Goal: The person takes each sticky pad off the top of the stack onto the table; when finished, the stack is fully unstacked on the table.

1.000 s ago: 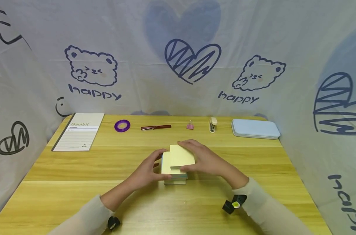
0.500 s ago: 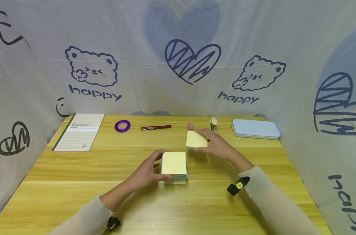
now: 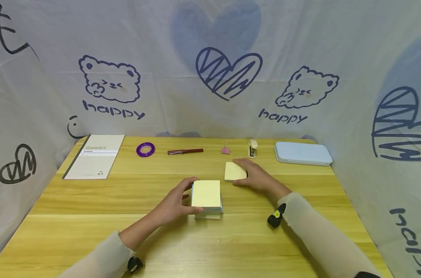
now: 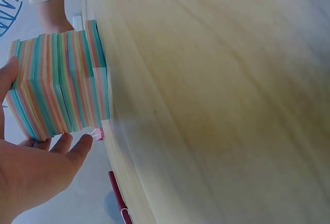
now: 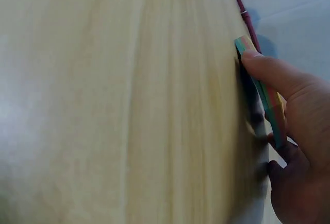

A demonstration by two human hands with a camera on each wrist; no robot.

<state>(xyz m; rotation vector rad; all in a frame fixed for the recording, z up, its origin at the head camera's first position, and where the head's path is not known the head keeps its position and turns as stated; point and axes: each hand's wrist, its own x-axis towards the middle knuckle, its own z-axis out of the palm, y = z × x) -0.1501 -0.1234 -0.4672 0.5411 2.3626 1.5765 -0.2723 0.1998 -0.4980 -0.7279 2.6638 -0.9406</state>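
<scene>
A stack of sticky note pads (image 3: pixel 205 194) stands mid-table, pale yellow on top. Its sides show green, pink, orange and yellow layers in the left wrist view, where the pads (image 4: pixel 59 82) sit slightly out of line. My left hand (image 3: pixel 173 204) holds the stack from the left, thumb at the near side and fingers at the far side. Beyond it to the right, my right hand (image 3: pixel 258 175) pinches a single thin sticky note pad (image 3: pixel 234 172) between thumb and fingers, low over the table. The right wrist view shows that pad's striped edge (image 5: pixel 268 98).
Along the back of the wooden table (image 3: pixel 92 231) lie a notebook (image 3: pixel 95 156), a purple tape roll (image 3: pixel 146 150), a dark red pen (image 3: pixel 185 151), a pink binder clip (image 3: pixel 225 149), a small stapler (image 3: pixel 252 149) and a light blue case (image 3: pixel 303 153). Printed curtains surround it.
My right hand has lifted one pad off the top of the stack, carried it back and to the right, then lowered it towards the table. The left hand stays on the stack.
</scene>
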